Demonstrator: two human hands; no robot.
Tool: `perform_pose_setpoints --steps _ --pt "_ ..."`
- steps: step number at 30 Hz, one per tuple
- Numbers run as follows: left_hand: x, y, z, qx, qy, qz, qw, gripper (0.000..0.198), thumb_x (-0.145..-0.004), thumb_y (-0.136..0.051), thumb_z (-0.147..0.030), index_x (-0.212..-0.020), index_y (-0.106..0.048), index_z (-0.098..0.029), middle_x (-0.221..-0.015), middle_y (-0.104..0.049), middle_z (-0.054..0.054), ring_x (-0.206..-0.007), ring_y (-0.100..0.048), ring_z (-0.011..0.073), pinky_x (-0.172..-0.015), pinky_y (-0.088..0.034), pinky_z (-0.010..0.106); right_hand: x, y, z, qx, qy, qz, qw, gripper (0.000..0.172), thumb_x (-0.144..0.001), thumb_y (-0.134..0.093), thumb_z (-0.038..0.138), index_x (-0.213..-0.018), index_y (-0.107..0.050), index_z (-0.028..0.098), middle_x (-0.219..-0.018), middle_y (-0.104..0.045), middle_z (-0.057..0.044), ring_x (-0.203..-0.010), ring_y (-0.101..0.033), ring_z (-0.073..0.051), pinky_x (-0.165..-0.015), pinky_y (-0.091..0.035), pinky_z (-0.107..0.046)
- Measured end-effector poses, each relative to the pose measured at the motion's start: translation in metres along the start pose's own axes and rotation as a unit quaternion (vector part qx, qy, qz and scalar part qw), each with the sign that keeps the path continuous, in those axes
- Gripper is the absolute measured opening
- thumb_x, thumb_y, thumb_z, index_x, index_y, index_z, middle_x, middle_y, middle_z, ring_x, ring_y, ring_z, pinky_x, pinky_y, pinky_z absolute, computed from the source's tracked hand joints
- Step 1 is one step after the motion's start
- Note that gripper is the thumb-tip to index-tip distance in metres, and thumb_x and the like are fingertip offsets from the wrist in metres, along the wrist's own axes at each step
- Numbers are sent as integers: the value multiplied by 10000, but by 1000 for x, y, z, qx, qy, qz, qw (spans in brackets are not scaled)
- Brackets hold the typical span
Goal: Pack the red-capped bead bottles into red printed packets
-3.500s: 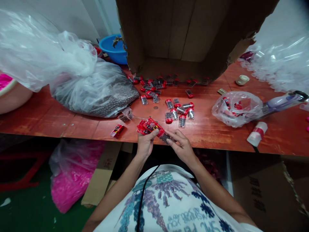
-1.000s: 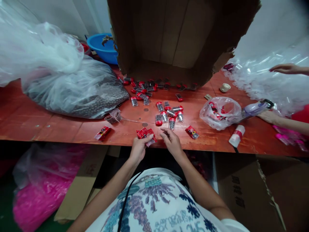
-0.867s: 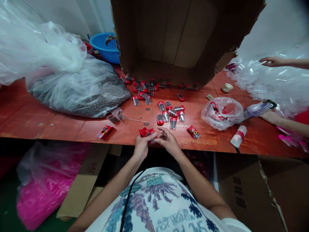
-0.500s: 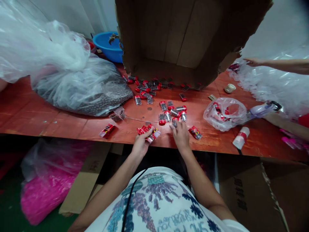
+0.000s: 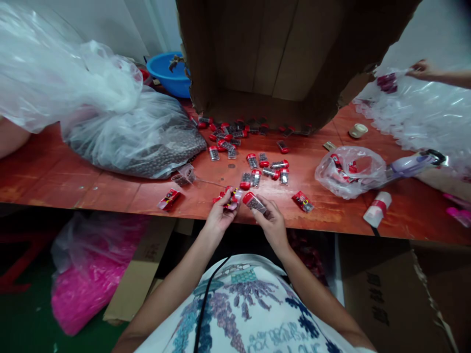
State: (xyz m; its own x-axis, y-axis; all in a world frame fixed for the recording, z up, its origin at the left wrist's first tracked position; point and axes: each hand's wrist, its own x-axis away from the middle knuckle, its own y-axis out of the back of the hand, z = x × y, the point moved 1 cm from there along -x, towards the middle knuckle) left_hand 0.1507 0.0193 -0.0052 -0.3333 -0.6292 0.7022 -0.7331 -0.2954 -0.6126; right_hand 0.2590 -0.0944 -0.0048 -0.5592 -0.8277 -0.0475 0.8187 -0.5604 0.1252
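My left hand (image 5: pixel 220 215) is closed on a red printed packet (image 5: pixel 231 198) with a clear part, above the table's front edge. Between the fingers of my right hand (image 5: pixel 271 221) is a small clear container (image 5: pixel 254 202) with a red cap, filled with dark beads. Its capped end points toward the packet. Just beyond my hands lie several more red-capped containers (image 5: pixel 270 172), and a larger heap of them (image 5: pixel 225 133) sits farther back. A red packet (image 5: pixel 302 201) lies to the right of my right hand, another packet (image 5: pixel 170 199) to the left.
A big torn cardboard box (image 5: pixel 257 93) stands open at the back. On the left is a clear bag of dark beads (image 5: pixel 147 142), with a blue basin (image 5: pixel 171 73) behind. At right are a plastic bag with red packets (image 5: pixel 349 171), a white roll (image 5: pixel 377 208) and another person's hand (image 5: pixel 421 69).
My right hand has picked up a red-capped container from the near group and brought it back toward my left hand. The other person's hand at right has lifted, with something dark red near it.
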Motion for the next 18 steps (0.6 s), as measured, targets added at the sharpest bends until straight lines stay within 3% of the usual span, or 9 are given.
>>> perform_pose_setpoints --steps 7,11,18 --pt "9 -6 8 4 -39 33 999 98 -777 -620 -39 -783 -678 -117 -747 -709 44 -636 -661 125 -609 -563 233 1 -12 4 -115 -79 -26 990 501 -784 -620 359 -1261 -550 222 -1020 -583 -44 -717 -549 -129 -581 -491 -243" --pt "10 -6 5 16 -55 38 998 98 -785 -608 -38 -774 -668 -116 -726 -704 37 -629 -659 123 -592 -553 221 4 -11 9 -110 -44 -68 991 482 -792 -623 346 -1257 -555 239 -1014 -588 -34 -758 -559 -132 -638 -489 -250" --pt "10 -6 9 14 -64 57 996 72 -748 -649 -46 -755 -671 -114 -706 -703 40 -637 -657 126 -630 -551 229 6 -14 8 -73 -41 -35 996 449 -793 -626 329 -1230 -582 238 -1046 -575 -49 -897 -574 -176 -699 -515 -274"
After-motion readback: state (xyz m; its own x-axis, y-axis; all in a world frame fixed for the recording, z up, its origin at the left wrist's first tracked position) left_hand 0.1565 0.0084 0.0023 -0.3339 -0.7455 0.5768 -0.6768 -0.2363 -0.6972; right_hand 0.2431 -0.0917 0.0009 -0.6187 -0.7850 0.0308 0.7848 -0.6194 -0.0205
